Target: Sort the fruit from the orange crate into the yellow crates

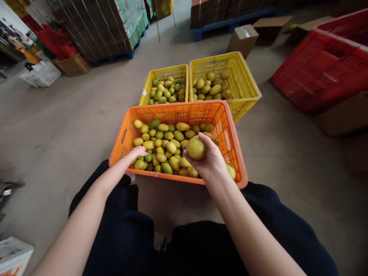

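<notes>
In the orange crate (234, 153) lie many oval fruits, yellow to green, packed across its bottom. My right hand (212, 157) is raised over the crate's right part, its fingers wrapped round a large, dull yellow-green oval fruit (196, 148). At the left side of the same crate, my left hand (140, 151) reaches down among the fruits with its fingers curled. A small green fruit (148, 157) is right by those fingers; whatever they grip is hidden.
Two yellow crates (244, 86) of similar fruit stand against the orange crate's far side. A red crate (319, 61) and cardboard boxes (243, 38) are to the right. Stacked cartons on blue pallets (211, 32) stand behind. A white crate (43, 74) sits far left.
</notes>
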Tool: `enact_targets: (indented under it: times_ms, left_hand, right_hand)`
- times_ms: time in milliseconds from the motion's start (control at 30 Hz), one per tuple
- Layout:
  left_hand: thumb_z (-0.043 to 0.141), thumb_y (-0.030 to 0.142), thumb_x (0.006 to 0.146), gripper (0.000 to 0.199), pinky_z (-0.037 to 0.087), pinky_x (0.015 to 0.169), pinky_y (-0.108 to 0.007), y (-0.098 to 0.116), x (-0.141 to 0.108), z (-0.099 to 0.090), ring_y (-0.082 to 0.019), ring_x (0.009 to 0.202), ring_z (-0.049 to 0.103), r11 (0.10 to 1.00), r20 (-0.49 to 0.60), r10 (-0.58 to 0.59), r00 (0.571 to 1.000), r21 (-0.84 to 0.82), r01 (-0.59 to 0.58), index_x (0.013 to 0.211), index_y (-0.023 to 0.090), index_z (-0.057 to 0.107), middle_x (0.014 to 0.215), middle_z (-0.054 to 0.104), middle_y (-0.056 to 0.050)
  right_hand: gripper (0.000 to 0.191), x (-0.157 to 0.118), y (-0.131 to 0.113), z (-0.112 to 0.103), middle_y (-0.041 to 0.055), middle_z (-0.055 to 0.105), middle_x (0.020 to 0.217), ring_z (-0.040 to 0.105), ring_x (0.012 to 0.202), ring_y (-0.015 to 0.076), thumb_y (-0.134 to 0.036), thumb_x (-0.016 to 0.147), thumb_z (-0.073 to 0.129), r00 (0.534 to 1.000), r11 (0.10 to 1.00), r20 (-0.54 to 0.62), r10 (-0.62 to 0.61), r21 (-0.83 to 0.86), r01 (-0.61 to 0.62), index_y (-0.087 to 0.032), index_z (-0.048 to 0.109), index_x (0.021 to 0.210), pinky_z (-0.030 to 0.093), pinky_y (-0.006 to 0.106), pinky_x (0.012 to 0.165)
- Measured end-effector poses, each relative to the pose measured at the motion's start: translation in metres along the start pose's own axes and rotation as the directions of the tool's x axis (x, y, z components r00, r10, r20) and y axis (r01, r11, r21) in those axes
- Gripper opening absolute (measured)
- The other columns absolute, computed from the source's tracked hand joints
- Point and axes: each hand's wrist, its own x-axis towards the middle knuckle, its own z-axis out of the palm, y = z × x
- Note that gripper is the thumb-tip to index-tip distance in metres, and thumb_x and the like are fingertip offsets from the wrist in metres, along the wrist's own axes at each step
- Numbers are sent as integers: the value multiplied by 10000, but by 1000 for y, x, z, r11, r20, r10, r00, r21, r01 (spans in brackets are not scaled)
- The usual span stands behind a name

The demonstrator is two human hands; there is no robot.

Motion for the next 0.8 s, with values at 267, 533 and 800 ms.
enact_targets:
  times_ms: [267,533,800]
  left_hand:
    - [678,438,783,581,413,955,-423,16,66,40,-362,1218,527,996,-103,-24,994,84,33,1274,171,520,1364,532,-200]
    - [741,489,713,451,432,915,-460,40,83,50,-419,1181,536,996,-138,-81,987,-57,74,958,125,634,1201,603,-237]
    - [745,429,679,458,483,920,-341,37,34,-7,-299,1114,596,915,-305,48,951,-369,-165,985,102,652,1023,699,-113]
  right_hand:
    - [215,-3,-15,8,-26,618,728,640,654,173,-298,707,722,996,998,-87,26,51,-21,-259,546,826,572,280,498]
    - [191,-2,-19,5,-11,628,749,646,677,182,-324,724,711,988,999,-149,35,10,-34,-257,566,829,574,289,515]
    - [219,-16,-19,17,-25,626,725,636,659,169,-320,710,732,1000,998,25,-18,-52,19,-254,567,838,551,274,536]
